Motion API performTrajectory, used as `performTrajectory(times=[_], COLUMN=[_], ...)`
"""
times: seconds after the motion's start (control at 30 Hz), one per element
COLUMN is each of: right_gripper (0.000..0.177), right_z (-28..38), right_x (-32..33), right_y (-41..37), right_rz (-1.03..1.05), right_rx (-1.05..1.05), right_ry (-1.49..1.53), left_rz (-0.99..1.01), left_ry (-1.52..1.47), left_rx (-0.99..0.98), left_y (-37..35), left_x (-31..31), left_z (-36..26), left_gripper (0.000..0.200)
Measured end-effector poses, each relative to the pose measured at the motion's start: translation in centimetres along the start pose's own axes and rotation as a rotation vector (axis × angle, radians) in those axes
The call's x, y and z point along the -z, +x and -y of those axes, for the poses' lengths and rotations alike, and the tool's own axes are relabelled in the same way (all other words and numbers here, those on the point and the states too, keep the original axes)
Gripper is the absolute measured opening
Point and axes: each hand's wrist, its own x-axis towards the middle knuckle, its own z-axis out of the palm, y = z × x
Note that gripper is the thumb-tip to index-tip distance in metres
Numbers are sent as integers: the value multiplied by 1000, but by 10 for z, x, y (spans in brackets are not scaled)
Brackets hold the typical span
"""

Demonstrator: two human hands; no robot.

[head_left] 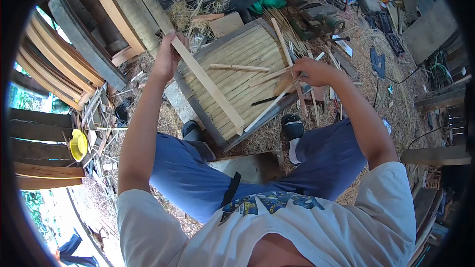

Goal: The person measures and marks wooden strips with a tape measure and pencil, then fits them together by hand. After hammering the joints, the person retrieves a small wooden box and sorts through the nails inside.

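Observation:
My left hand (pixel 169 55) grips the upper end of a flat, pale wooden strip (pixel 208 83), which slants down to the right over a slatted panel. That slatted panel (pixel 227 49) has a grey wooden frame and lies low between my feet. On the right side of the panel, my right hand (pixel 311 71) is closed around the end of a thin wooden stick (pixel 269 77). Other thin pieces cross close to its fingers, and which of them it touches is unclear. A short stick (pixel 240 67) rests on the slats, and a dark rod (pixel 269 100) lies near the frame's lower right side.
Long curved boards (pixel 86 34) lean at the upper left. A yellow basin (pixel 78 145) is at the left. Green machinery (pixel 321 22) stands beyond the panel at the upper right. Wood shavings (pixel 401 99) cover the ground, and a black cable (pixel 377 89) runs across them.

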Motion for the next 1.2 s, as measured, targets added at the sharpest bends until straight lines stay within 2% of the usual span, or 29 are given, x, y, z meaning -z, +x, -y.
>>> performTrajectory(times=[0.3, 0.5, 0.6, 0.7, 0.8, 0.9, 1.0, 1.1, 1.2], right_gripper=[25, 17, 21, 29, 45, 58, 72, 70, 67], right_z=[-7, 0, 12, 33, 78, 134, 167, 191, 203], right_x=[-1, 4, 1, -15, -21, -19, -14, -20, -33], right_y=[1, 0, 8, 20, 28, 19, 12, 9, 14], right_rz=[-52, -170, -273, -564, -637, -600, -593, -437, -520], right_rx=[-25, -95, -81, -36, 65, 207, 602, 572, 623], right_ry=[-46, 3, 116, 64, 253, 565, 417, 350, 363], left_rz=[16, 2, 8, -3, -11, -46, -35, -51, -2], left_ry=[16, 0, -11, -7, 9, 15, 16, 0, -7], left_rx=[-1, 4, 1, -1, 7, 14, 9, 29, 22], left_y=[0, 0, 1, 2, 3, 1, 0, 1, 1], left_x=[2, 0, 2, 3, 4, 0, 0, 0, 1], left_z=[1, 0, 1, 3, 4, 2, 1, 1, -1], left_gripper=[48, 47, 47, 47, 47, 47, 46, 46, 45])
